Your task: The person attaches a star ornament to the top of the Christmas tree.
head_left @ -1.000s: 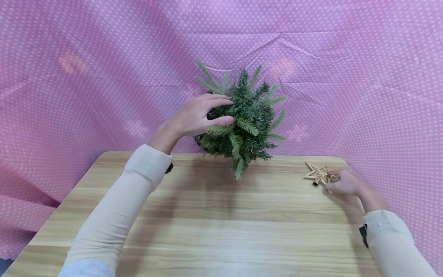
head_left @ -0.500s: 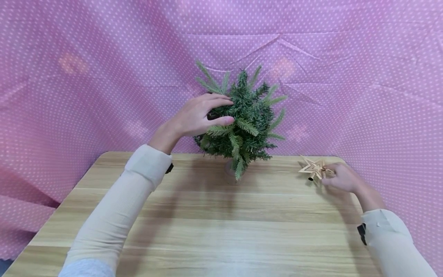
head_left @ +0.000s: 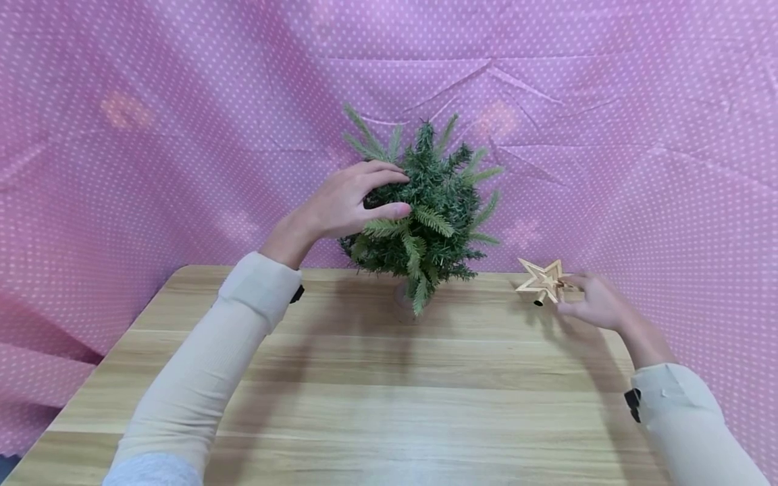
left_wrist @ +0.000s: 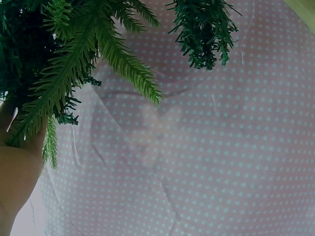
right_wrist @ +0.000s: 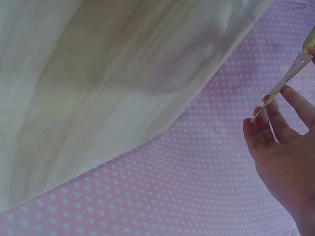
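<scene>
A small green artificial Christmas tree [head_left: 440, 196] stands at the back of the table. My left hand [head_left: 343, 202] grips it from the left, thumb in front and fingers among the branches. Up close, the left wrist view has part of that hand [left_wrist: 19, 169] beneath the needles [left_wrist: 81, 44]; some fingers are hidden. At the table's back right, my right hand [head_left: 598, 304] pinches a gold star tree topper [head_left: 546, 278] by its right side, its dark socket mouth pointing down. In the right wrist view the star [right_wrist: 275, 90] appears edge-on, against the fingertips [right_wrist: 260, 115].
The light wood-grain table [head_left: 389, 405] spreads out in front of both arms. Behind it and along its sides hangs a pink polka-dot cloth [head_left: 608, 135]. The tree's clear base [head_left: 404, 297] is partly covered by a drooping branch.
My right hand has lifted the star topper off the tabletop and carried it a little back and to the left. My left hand and the tree have stayed in place.
</scene>
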The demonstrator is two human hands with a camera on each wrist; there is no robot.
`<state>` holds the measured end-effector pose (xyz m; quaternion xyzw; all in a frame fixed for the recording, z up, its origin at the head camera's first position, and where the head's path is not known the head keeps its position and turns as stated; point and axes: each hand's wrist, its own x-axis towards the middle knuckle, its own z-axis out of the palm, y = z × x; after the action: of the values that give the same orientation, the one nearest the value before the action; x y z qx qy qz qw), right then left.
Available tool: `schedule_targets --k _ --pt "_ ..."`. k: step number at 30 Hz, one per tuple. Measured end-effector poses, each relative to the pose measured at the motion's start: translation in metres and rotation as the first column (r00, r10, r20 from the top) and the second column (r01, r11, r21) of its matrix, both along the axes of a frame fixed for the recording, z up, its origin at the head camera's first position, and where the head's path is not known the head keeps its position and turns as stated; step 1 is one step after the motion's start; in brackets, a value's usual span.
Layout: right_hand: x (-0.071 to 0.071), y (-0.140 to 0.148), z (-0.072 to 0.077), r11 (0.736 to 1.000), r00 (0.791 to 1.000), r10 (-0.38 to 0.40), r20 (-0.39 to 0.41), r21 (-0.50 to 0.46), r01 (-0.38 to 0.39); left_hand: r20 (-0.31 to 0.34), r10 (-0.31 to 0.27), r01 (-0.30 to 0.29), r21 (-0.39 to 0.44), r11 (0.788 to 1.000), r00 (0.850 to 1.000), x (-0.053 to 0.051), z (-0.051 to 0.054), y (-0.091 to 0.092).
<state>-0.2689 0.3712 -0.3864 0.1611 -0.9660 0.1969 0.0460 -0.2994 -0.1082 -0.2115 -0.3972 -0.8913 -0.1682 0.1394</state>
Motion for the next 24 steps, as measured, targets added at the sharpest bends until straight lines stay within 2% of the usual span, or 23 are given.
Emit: schedule_targets --k 7,16,24 --pt "0.004 -0.009 0.007 1.0 1.0 -0.003 -0.011 0.025 0.003 0.008 0.002 -0.002 0.002 1.0 1.0 0.001 0.001 0.0" --pt "0.005 -0.017 0.013 1.0 0.999 0.012 -0.051 -0.01 -0.013 0.008 0.007 -0.007 -0.01 1.0 1.0 0.003 0.001 0.0" --pt "0.008 -0.023 0.018 1.0 0.999 -0.003 -0.048 -0.016 0.002 0.006 0.013 -0.013 -0.015 1.0 1.0 0.006 0.0 0.0"
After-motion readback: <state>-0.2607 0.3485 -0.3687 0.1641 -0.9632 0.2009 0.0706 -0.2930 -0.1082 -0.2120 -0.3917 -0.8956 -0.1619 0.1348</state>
